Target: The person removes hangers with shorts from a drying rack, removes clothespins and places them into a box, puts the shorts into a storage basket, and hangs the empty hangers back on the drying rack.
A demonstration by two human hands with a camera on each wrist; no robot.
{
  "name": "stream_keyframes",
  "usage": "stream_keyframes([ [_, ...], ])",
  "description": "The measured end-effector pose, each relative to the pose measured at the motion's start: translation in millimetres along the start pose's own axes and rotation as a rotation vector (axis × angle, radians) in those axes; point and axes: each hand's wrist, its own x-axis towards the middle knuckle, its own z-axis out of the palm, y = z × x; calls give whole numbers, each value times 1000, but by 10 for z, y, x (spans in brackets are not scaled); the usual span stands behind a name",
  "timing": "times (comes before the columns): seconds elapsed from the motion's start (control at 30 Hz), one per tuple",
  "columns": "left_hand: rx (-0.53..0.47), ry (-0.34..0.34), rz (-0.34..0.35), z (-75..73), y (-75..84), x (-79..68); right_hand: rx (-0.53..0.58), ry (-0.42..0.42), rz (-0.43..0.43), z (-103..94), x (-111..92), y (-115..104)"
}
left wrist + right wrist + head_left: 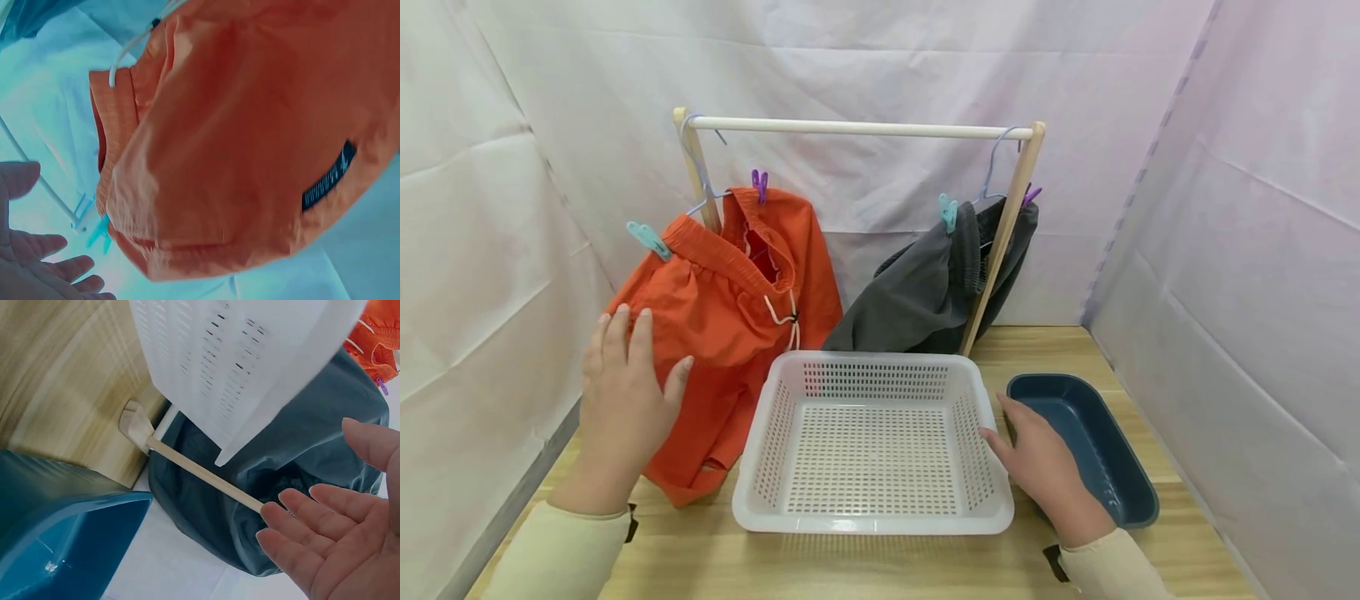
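My left hand [628, 404] is held up before the orange shorts [715, 325], its fingers extended and nothing in its grasp. Those shorts hang from a blue hanger [703, 179] by a teal clothespin [649, 240] and a purple clothespin [760, 185]. My right hand [1043, 454], also unladen with fingers spread, hovers by the right rim of a white perforated basket [872, 525]. Dark grey shorts [917, 292] hang at the rack's right end, clipped by a teal clothespin [948, 212] and a purple clothespin [1032, 195]. The basket holds nothing.
A small rack with a white rod [857, 127] and wooden posts [1007, 233] stands at the back. To the right of the basket sits a dark blue tray [1120, 442]. White cloth walls [1247, 250] enclose the wooden table [820, 571].
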Motion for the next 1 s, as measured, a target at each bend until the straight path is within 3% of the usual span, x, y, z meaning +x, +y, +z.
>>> stream_keyframes([
  [0.1, 0, 39, -8, -45, -55, 47, 0, 3, 5, 18, -11, 22],
  [0.27, -14, 30, -40, -133, -135, 134, -2, -1, 13, 50, -18, 47],
  [0.57, -80, -83, -179, -214, -264, 254, 6, 8, 36, 76, 15, 53],
  [1.0, -93, -272, -288, -305, -312, 514, 22, -38, 98, 100, 52, 105],
])
